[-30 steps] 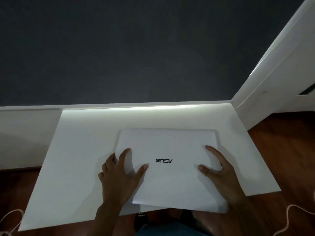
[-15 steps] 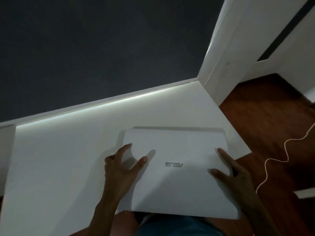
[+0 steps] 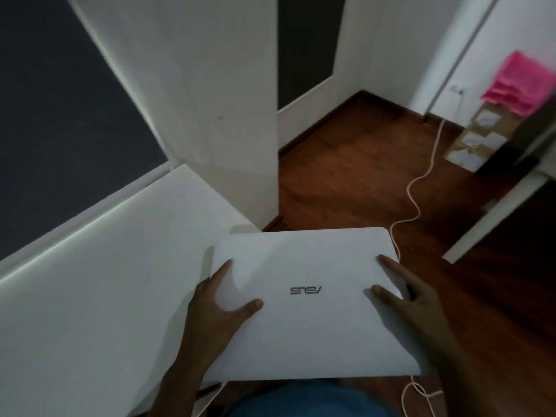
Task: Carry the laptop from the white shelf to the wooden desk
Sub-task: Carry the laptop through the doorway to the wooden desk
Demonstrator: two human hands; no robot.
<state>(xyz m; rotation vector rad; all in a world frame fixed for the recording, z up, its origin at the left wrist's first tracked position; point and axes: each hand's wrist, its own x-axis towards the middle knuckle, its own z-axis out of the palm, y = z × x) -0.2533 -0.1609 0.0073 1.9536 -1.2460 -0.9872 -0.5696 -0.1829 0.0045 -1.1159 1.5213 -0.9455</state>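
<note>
At the bottom centre of the frame the closed white laptop [image 3: 307, 299] is held flat, its left part over the shelf [image 3: 99, 281] corner and its right part out over the dark wood floor [image 3: 346, 182]. The left hand [image 3: 216, 308] clasps its left edge, thumb and a finger spread on the lid; the right hand [image 3: 412, 299] clasps the right edge likewise, the other fingers probably curled underneath, though that is hidden. Stiff, smooth-lidded and breakable, it looks moderately heavy, so both side edges suit best. A pale cable [image 3: 416, 191] snakes across the floor beyond. Boxes [image 3: 478, 136] and something pink [image 3: 523, 82] sit blurred at upper right.
</note>
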